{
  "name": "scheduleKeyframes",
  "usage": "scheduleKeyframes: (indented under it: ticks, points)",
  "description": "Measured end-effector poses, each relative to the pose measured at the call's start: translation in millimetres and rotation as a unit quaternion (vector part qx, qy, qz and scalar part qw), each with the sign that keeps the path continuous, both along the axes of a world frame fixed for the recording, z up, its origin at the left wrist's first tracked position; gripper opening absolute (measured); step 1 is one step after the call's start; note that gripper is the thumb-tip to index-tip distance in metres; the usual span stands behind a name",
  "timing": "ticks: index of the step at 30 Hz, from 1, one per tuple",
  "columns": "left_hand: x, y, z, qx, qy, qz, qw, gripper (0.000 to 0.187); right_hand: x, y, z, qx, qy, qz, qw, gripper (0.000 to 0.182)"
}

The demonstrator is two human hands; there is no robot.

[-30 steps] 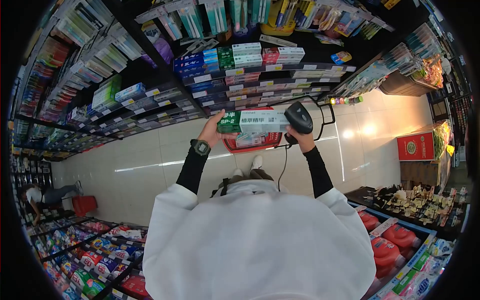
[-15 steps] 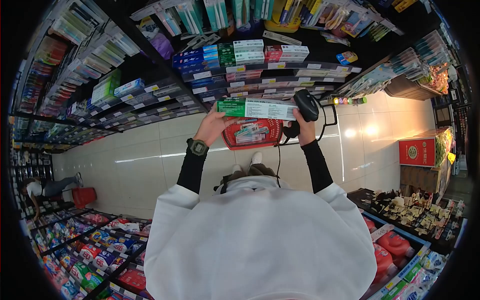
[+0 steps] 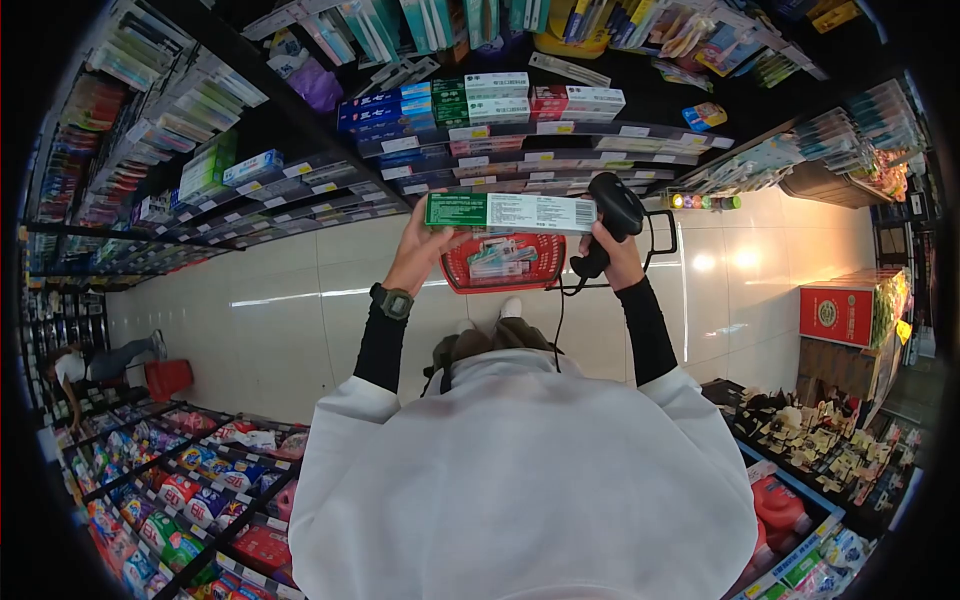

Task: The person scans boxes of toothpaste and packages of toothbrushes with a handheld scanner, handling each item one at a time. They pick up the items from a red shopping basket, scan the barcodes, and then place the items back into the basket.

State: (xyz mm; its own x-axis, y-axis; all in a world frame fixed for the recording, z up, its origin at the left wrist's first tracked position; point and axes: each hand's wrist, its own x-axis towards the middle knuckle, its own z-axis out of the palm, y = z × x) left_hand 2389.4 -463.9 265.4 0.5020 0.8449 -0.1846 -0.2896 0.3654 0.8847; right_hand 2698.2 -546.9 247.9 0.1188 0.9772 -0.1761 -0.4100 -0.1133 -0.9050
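Note:
A long green and white toothpaste box (image 3: 515, 212) is held level in front of me, its printed side facing up. My left hand (image 3: 415, 248) is closed around its green end; a dark watch (image 3: 392, 301) sits on that wrist. At the white, barcoded end, my right hand (image 3: 620, 255) is closed on the box. A black rounded device (image 3: 615, 207) with a cable overlaps the right hand and hides some of its fingers. Below the box stands a red shopping basket (image 3: 455, 270) with several packaged items (image 3: 503, 257) inside.
Ahead, a shelf (image 3: 480, 143) carries stacked toothpaste boxes (image 3: 497, 97), with toothbrush packs (image 3: 425, 25) above. Bagged goods (image 3: 180, 490) fill shelves behind left. Across the tiled floor (image 3: 270, 340), a person (image 3: 100, 365) leans by another red basket (image 3: 168, 385). A red carton (image 3: 838, 315) stands right.
The toothpaste box and left hand have shifted slightly left, and the box's printed side is turned more fully into view. Both hands keep their hold.

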Motion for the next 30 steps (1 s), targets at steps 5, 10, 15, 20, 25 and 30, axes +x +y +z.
scheduleKeyframes:
  ticks: [5,10,15,20,25,30]
  points:
    - [-3.3,3.0,-11.7,-0.025,0.007,0.02,0.999,0.041,-8.1,6.8,10.9,-0.02,0.031,-0.007,0.999,0.021]
    - [-8.2,9.5,-18.4,0.002,0.085,0.016,0.996,0.037,-16.0,18.0,2.2,-0.003,-0.023,-0.053,0.998,0.021]
    - [-20.1,19.7,-12.8,-0.006,0.069,0.014,0.998,0.046,-41.7,27.0,6.0,-0.022,-0.046,-0.117,0.992,0.024]
    - [-33.2,24.9,4.3,0.057,0.059,-0.022,0.996,0.065,-58.0,29.8,2.7,-0.11,-0.033,-0.154,0.981,0.032]
    - [-48.4,36.2,-5.0,0.051,0.058,-0.041,0.996,0.057,-66.4,28.5,3.3,-0.105,-0.009,-0.159,0.982,0.032]
    - [-57.3,44.1,-8.8,0.004,0.097,-0.028,0.995,0.051,-71.9,25.1,-2.5,-0.088,0.003,-0.117,0.989,0.036]
